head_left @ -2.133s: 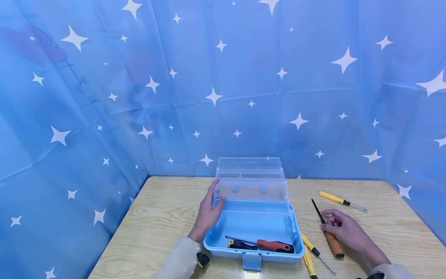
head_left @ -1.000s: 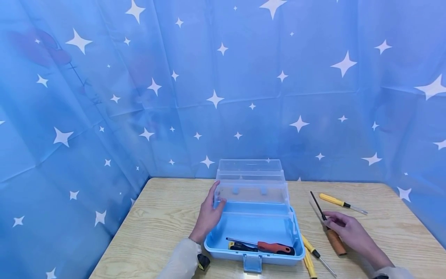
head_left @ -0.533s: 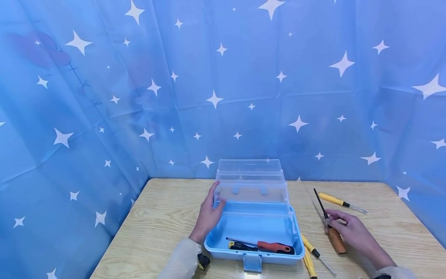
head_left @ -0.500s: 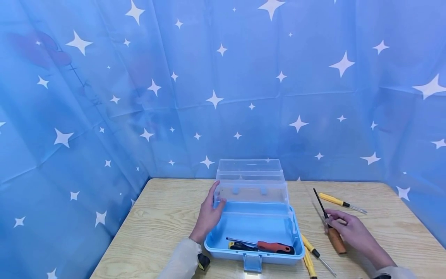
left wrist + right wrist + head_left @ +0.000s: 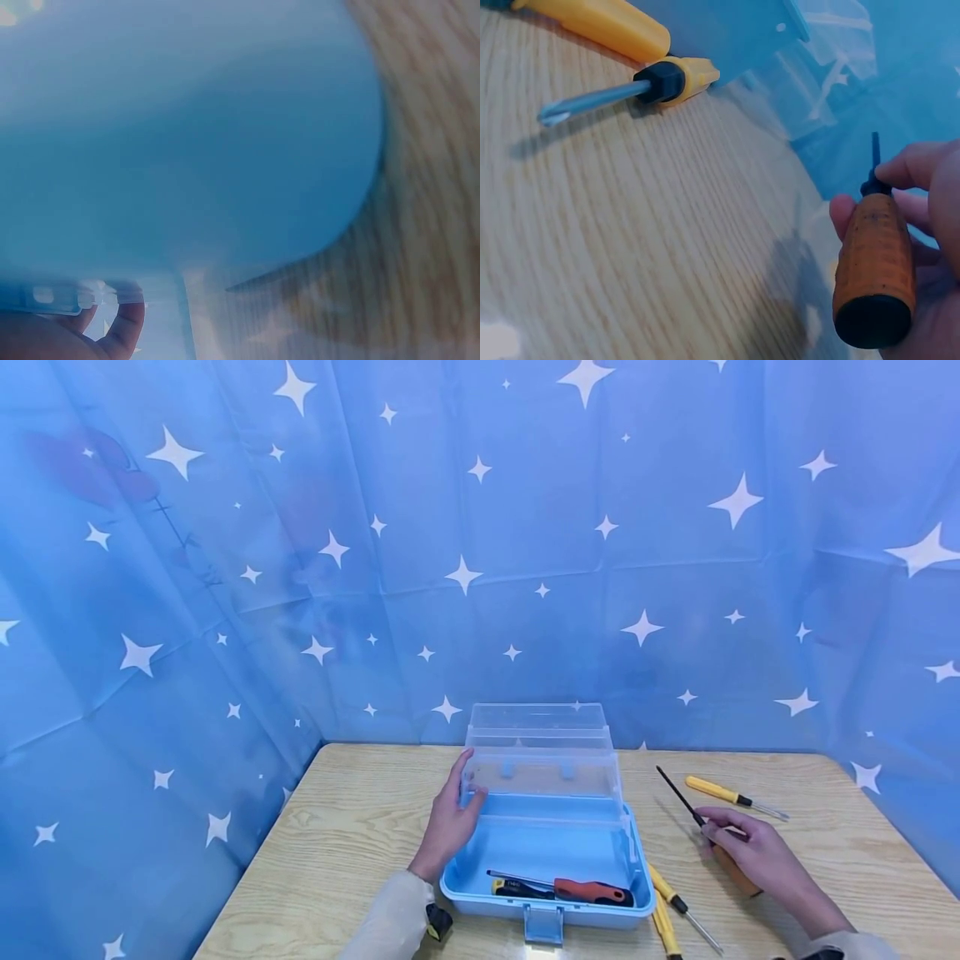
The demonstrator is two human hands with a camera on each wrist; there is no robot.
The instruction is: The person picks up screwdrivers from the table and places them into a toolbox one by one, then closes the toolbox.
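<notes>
A light blue toolbox (image 5: pixel 551 847) stands on the table with its clear lid (image 5: pixel 542 772) raised. My left hand (image 5: pixel 447 828) grips the lid's left edge, thumb on the inner side. Inside, along the front wall, lie a red-and-black screwdriver (image 5: pixel 592 892) and a black-and-yellow handle (image 5: pixel 517 887). To the right of the box, my right hand (image 5: pixel 757 858) pinches a screwdriver (image 5: pixel 874 259) with an orange-brown handle near the base of its black shaft. In the right wrist view thumb and fingers meet there, and the handle hangs above the table, casting a shadow.
Two yellow screwdrivers (image 5: pixel 667 918) lie against the box's right front corner. Another yellow screwdriver (image 5: pixel 716 789) lies farther back, beyond my right hand. A blue starred curtain (image 5: pixel 525 568) hangs behind the wooden table (image 5: pixel 337 827). The box's latch (image 5: pixel 543 924) hangs down in front.
My right hand has taken hold of the orange-brown screwdriver and raised it slightly; its tip has swung left and the handle has turned. My left hand stays on the lid.
</notes>
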